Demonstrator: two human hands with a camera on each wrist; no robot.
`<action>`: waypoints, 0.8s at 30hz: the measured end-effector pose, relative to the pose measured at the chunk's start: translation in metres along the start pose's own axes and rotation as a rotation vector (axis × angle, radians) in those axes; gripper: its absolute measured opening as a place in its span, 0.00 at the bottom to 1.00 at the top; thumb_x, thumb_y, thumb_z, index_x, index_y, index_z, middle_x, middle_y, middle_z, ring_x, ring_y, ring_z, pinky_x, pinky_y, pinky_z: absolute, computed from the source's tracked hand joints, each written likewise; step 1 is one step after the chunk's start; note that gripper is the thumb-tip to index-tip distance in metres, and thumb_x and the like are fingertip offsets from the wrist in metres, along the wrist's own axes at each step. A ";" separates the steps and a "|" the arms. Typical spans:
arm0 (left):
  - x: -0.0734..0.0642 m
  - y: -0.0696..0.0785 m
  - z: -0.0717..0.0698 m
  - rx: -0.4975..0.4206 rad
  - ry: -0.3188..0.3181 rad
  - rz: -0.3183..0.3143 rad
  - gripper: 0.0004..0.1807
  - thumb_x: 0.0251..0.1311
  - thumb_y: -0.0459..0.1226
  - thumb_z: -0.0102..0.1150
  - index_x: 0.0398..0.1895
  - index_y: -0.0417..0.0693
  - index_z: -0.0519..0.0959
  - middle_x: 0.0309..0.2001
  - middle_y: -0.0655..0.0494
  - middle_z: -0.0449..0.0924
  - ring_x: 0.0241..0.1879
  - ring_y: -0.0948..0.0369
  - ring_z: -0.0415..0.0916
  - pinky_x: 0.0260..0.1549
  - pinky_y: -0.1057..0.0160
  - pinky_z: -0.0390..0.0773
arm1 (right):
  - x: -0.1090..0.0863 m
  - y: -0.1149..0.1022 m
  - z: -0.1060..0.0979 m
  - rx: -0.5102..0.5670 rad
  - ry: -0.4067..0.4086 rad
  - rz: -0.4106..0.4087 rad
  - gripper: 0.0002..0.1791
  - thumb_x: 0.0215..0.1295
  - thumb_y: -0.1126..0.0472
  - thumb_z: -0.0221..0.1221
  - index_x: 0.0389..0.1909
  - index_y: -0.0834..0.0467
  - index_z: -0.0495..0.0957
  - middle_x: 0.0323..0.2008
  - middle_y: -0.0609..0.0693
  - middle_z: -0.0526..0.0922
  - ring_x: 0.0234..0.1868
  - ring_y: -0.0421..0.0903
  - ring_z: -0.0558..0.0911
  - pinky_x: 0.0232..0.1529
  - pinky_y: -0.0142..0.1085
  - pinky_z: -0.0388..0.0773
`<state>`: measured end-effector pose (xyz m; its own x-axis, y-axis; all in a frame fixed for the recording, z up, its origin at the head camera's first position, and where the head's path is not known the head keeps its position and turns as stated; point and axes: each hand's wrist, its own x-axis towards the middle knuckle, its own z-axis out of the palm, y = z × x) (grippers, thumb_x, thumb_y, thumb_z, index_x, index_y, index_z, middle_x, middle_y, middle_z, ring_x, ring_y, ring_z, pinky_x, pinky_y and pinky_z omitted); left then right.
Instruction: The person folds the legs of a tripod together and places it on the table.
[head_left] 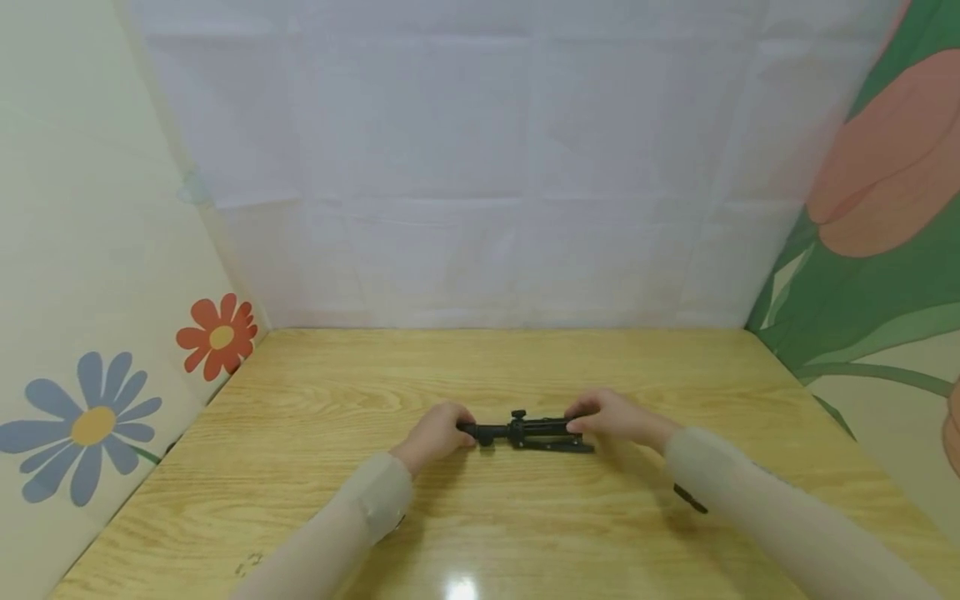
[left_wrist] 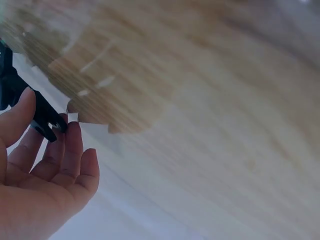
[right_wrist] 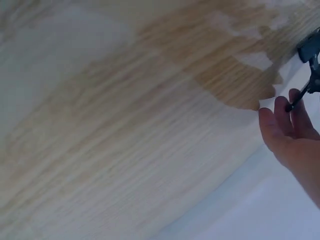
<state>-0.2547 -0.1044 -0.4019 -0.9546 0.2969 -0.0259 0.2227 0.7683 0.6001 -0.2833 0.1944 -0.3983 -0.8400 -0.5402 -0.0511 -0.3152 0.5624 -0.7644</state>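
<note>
A small black tripod point(head_left: 516, 431) lies sideways low over the middle of the table, its legs toward the right. One leg point(head_left: 566, 447) angles slightly away from the others on the near side. My left hand point(head_left: 437, 433) grips the head end between thumb and fingers. In the left wrist view, that dark end point(left_wrist: 45, 112) sits between the thumb and the curled fingers. At the other end, my right hand point(head_left: 617, 417) pinches the leg ends with thumb and fingertips. The right wrist view catches part of the tripod point(right_wrist: 312, 80) at the fingertips, cut off by the frame edge.
The wood-grain table point(head_left: 525, 525) extends around both hands. A white sheet point(head_left: 480, 167) hangs along its back edge, and walls with painted flowers point(head_left: 93, 425) flank it. A dark strap end point(head_left: 690, 498) shows beneath the right sleeve.
</note>
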 end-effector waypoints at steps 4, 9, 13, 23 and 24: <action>0.002 -0.001 0.002 0.043 0.000 0.019 0.07 0.53 0.29 0.69 0.36 0.38 0.84 0.37 0.50 0.83 0.40 0.54 0.78 0.44 0.52 0.78 | 0.001 0.002 0.001 0.019 -0.004 0.014 0.21 0.67 0.58 0.61 0.53 0.71 0.76 0.49 0.60 0.82 0.52 0.57 0.79 0.57 0.52 0.72; 0.003 -0.003 0.003 0.046 -0.009 0.005 0.07 0.54 0.30 0.69 0.37 0.39 0.84 0.38 0.51 0.83 0.41 0.54 0.79 0.44 0.52 0.78 | 0.003 0.002 0.001 0.003 0.001 0.010 0.22 0.68 0.58 0.59 0.54 0.72 0.75 0.50 0.62 0.81 0.54 0.59 0.77 0.59 0.53 0.70; 0.003 -0.004 0.003 0.022 -0.019 -0.002 0.07 0.54 0.30 0.69 0.36 0.38 0.84 0.37 0.51 0.82 0.39 0.55 0.78 0.42 0.53 0.79 | 0.003 0.002 0.001 -0.018 0.011 0.020 0.21 0.68 0.57 0.59 0.53 0.70 0.76 0.50 0.61 0.81 0.54 0.59 0.77 0.59 0.54 0.70; 0.001 -0.006 0.003 -0.010 -0.025 -0.008 0.14 0.57 0.30 0.67 0.47 0.35 0.81 0.47 0.43 0.81 0.50 0.46 0.77 0.49 0.48 0.76 | 0.001 0.000 0.005 -0.034 0.050 0.001 0.18 0.68 0.60 0.60 0.50 0.71 0.77 0.47 0.61 0.82 0.52 0.59 0.78 0.57 0.53 0.72; 0.001 -0.006 0.002 -0.011 -0.024 -0.004 0.15 0.57 0.30 0.66 0.48 0.35 0.81 0.48 0.43 0.81 0.51 0.46 0.76 0.50 0.47 0.76 | 0.000 0.000 0.005 -0.033 0.053 -0.004 0.18 0.68 0.61 0.60 0.50 0.72 0.77 0.47 0.61 0.82 0.51 0.59 0.78 0.56 0.53 0.72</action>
<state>-0.2564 -0.1076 -0.4075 -0.9504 0.3074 -0.0473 0.2165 0.7632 0.6088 -0.2814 0.1910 -0.4017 -0.8607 -0.5090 -0.0133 -0.3320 0.5809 -0.7432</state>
